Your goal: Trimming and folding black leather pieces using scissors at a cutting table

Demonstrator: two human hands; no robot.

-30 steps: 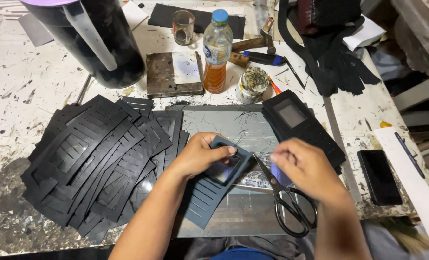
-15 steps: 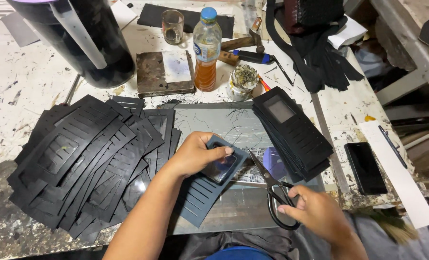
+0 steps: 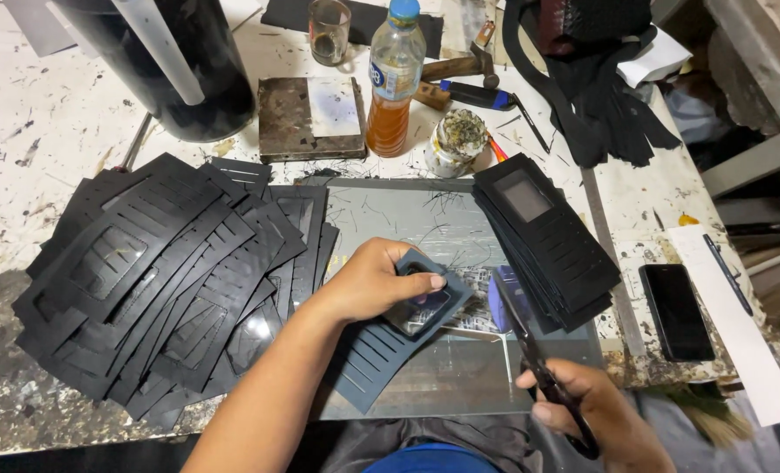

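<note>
Head view shows my left hand (image 3: 374,285) pinching a slotted black sheet (image 3: 390,337) on the tabletop (image 3: 22,140); my right hand (image 3: 596,412) grips scissors (image 3: 530,346).

Premises: a small craft workshop. Evidence: paint-spattered workbench (image 3: 31,131), cutting mat (image 3: 425,219), hammer (image 3: 456,67), stacked black cut panels (image 3: 145,271).

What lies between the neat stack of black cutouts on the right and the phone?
In the head view, a metal ruler lies on the table between the neat stack and the phone.
</note>
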